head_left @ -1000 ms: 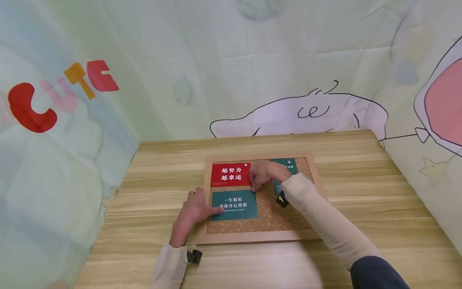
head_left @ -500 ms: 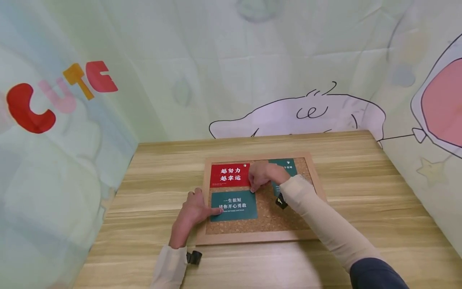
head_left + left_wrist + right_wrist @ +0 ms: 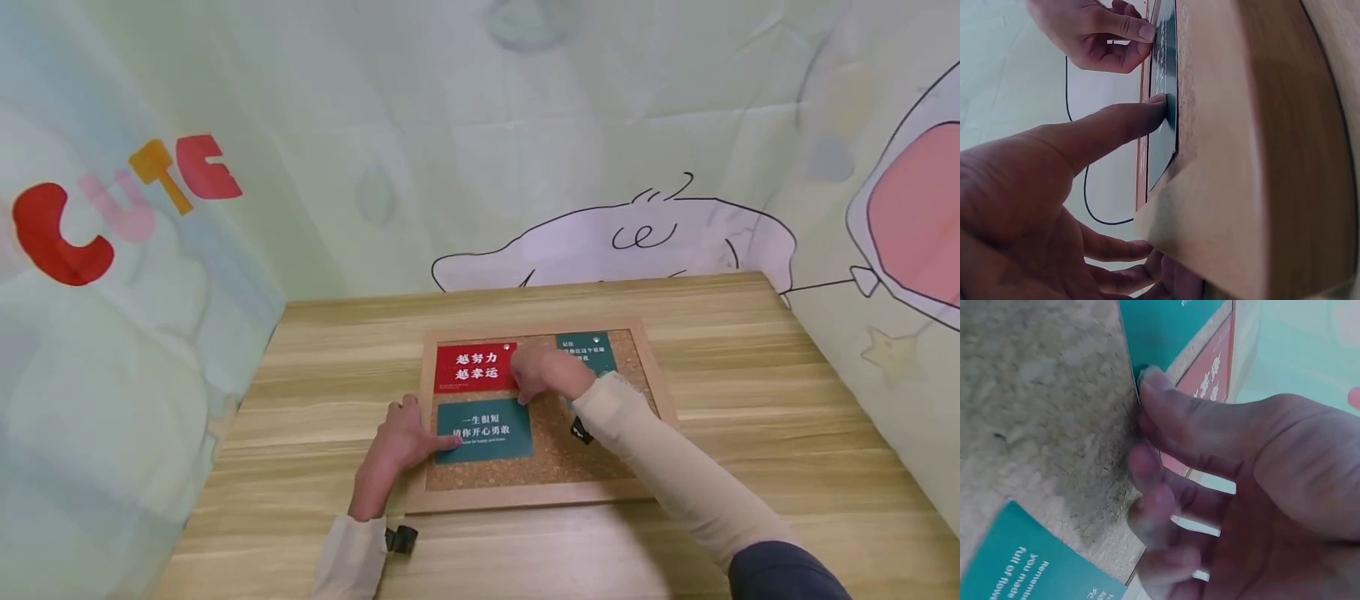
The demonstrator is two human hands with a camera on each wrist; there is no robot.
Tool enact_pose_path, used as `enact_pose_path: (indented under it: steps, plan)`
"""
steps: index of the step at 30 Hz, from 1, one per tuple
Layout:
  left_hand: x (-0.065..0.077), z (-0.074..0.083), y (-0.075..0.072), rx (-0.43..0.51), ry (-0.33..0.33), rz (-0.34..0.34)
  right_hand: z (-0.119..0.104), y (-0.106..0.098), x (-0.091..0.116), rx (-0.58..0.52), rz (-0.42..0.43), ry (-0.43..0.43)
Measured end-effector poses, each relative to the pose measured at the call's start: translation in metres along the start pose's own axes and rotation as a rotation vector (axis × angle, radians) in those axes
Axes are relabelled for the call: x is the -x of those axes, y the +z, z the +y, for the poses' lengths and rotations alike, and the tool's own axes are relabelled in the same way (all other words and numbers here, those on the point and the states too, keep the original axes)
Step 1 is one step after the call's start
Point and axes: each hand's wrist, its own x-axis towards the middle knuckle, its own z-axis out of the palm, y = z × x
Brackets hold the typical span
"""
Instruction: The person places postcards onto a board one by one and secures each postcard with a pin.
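Note:
A teal card [image 3: 483, 435] with white lettering lies flat on the lower left of a wood-framed corkboard [image 3: 480, 479]. My left hand [image 3: 405, 433] reaches over the board's left frame, its thumb extended and pressing on the card's left part. Beyond the frame's outer edge, its other fingers are seen in the left wrist view. My right hand [image 3: 546, 367] has thumb and curled index finger together at the card's upper right corner [image 3: 1141, 337], pinching there. Anything small between those fingertips is hidden.
Above the held card is a red card [image 3: 472, 371] with a small white dot at its upper right. Another teal card [image 3: 592, 350] on the board's right is partly behind my right arm. The board lies on a wooden table [image 3: 345, 350] before printed cloth walls [image 3: 375, 167].
Both hands stay at the same spots on the teal card. The view has shifted slightly, and a little more of the right-hand teal card shows past my right hand.

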Motion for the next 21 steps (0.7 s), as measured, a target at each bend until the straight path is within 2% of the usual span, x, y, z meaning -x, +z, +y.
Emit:
enact_pose_path:
  steps: [8,11,15,21]
  plan:
    - [0.003,-0.006,-0.002,-0.021,0.009,0.002,0.002,0.016,0.012,-0.056,0.107,-0.152]
    - [0.003,-0.01,-0.004,-0.021,0.029,0.004,0.003,0.018,0.014,-0.029,0.133,-0.202]
    - [0.001,-0.013,-0.006,-0.01,0.049,-0.009,0.004,0.021,0.015,0.009,0.161,-0.237]
    - [0.002,-0.014,-0.009,0.003,0.053,-0.007,0.009,0.022,0.018,-0.006,0.189,-0.258]
